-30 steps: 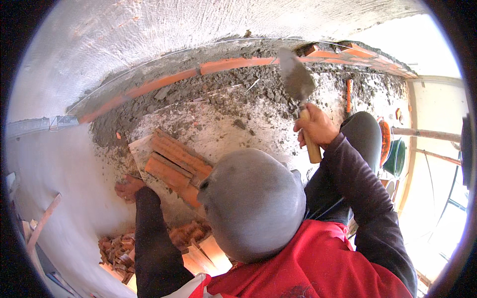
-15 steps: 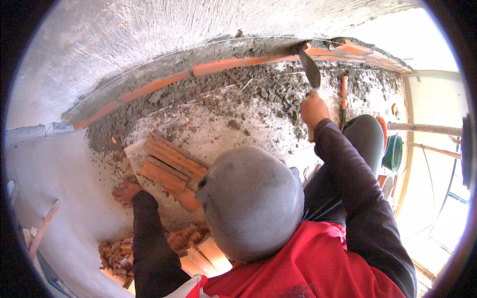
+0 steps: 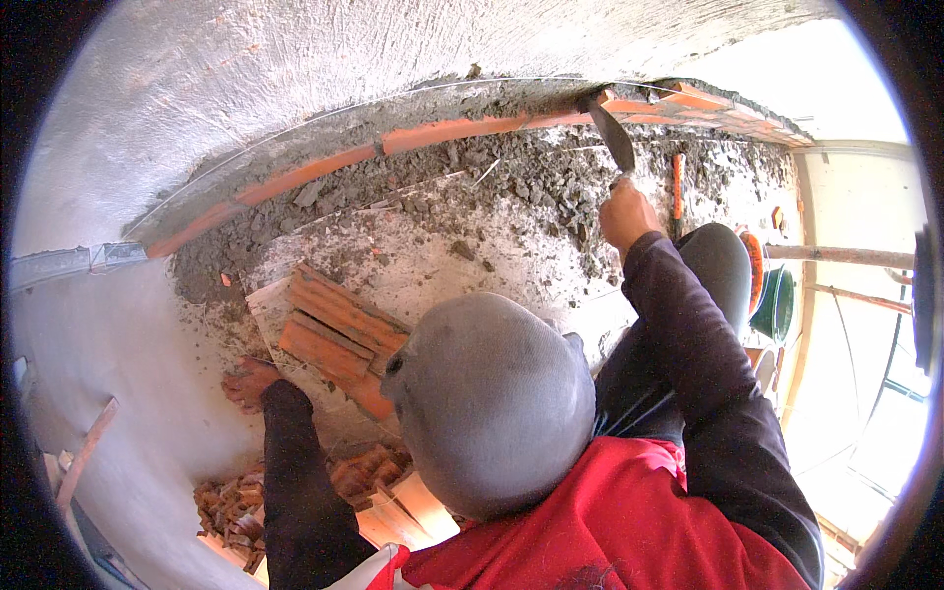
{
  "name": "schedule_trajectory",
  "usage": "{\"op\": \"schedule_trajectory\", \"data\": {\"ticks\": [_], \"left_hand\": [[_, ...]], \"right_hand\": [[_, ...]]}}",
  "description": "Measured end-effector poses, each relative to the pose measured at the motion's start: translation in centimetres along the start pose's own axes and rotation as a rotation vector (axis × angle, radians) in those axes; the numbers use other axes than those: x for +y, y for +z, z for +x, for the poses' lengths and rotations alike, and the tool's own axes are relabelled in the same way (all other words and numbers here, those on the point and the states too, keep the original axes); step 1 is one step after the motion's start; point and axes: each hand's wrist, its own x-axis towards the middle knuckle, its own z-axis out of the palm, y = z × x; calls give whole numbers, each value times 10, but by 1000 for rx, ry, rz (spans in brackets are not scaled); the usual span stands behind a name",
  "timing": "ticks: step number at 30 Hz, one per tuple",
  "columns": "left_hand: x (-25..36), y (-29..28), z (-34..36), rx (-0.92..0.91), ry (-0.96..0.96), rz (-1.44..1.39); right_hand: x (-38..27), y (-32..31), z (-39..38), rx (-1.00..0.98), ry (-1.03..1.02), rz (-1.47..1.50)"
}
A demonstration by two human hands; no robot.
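My right hand [image 3: 626, 211] grips the handle of a trowel [image 3: 612, 136]. The trowel's blade tip rests against the mortar joint of a curved row of orange bricks [image 3: 462, 130] at the wall's foot. Loose grey mortar [image 3: 511, 182] lies heaped just below that row. My left hand [image 3: 246, 382] is flat on the floor with its fingers spread and holds nothing. It sits beside a board carrying a few stacked orange bricks [image 3: 334, 334]. A grey cap [image 3: 492, 403] and a red vest fill the lower middle and hide the ground beneath.
Broken brick rubble [image 3: 231, 506] lies at the lower left. A wooden stick [image 3: 87, 454] leans at the far left. An orange-handled tool [image 3: 678, 185] lies in the mortar at the right. A green bucket [image 3: 777, 300] and wooden poles [image 3: 846, 258] stand at the right.
My right hand has carried the trowel from above the mortar heap up and to the right, onto the brick row. My left hand has stayed by the stacked bricks.
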Motion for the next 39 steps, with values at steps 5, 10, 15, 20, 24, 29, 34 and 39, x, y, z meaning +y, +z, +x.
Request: {"op": "schedule_trajectory", "data": {"ticks": [5, 10, 15, 20, 24, 29, 34, 39], "left_hand": [[-9, 22, 0, -2, 0, 33], [-23, 35, 10, 66, 34, 49], [-6, 5, 1, 12, -7, -27], [-4, 8, 0, -63, 42, 176], [28, -40, -7, -199, 11, -18], [11, -12, -8, -8, 24, -11], [19, -30, 5, -60, 105, -91], [115, -49, 83, -73, 342, -894]], "right_hand": [[-35, 20, -13, -106, -60, 23], [-93, 19, -51, -116, -164, 72], [-115, 30, -80, -170, -367, 134], [-101, 27, -70, -65, -371, 149], [-103, 29, -80, -205, -417, 49], [-103, 17, -57, -84, -784, 183], [-79, -2, -6, -198, -755, -105], [-76, -18, 22, -186, -808, -114]]}}
